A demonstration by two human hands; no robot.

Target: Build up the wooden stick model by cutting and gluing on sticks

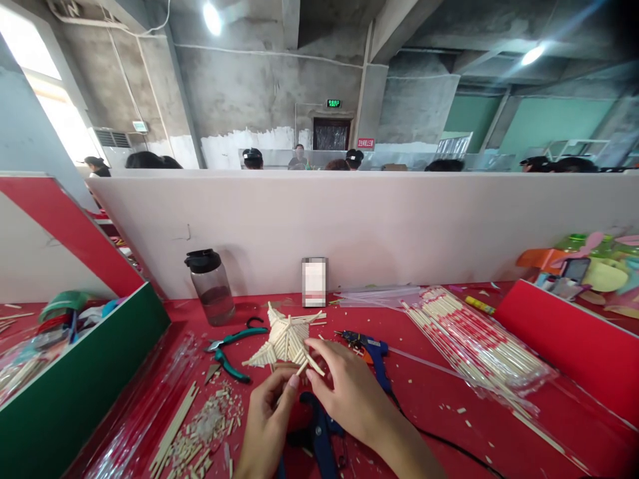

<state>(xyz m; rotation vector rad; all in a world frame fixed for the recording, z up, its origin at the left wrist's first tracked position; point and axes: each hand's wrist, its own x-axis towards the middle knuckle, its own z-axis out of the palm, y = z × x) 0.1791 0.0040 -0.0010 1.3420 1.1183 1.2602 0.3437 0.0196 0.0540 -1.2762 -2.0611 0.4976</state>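
A star-shaped model of pale wooden sticks (pixel 287 339) lies on the red table in front of me. My left hand (pixel 267 416) is closed, with thumb and forefinger pinching a short wooden stick (pixel 302 366) at the model's near side. My right hand (pixel 352 389) closes its thumb and forefinger on the model's near right point; its other fingers are hidden. Beneath my hands lies a dark blue-handled tool (pixel 319 432), partly covered. Left of the model are green-handled pliers (pixel 232 337) with their handles apart. A blue glue gun (pixel 374 352) lies to the right.
Stick offcuts (pixel 210 419) are heaped at left near a green divider (pixel 100 366). A water bottle (pixel 212 293) and a phone (pixel 314 283) stand by the white partition (pixel 379 226). Bagged red-marked sticks (pixel 479 339) lie right, beside a red divider (pixel 569 346). A black cord (pixel 449 439) crosses the table.
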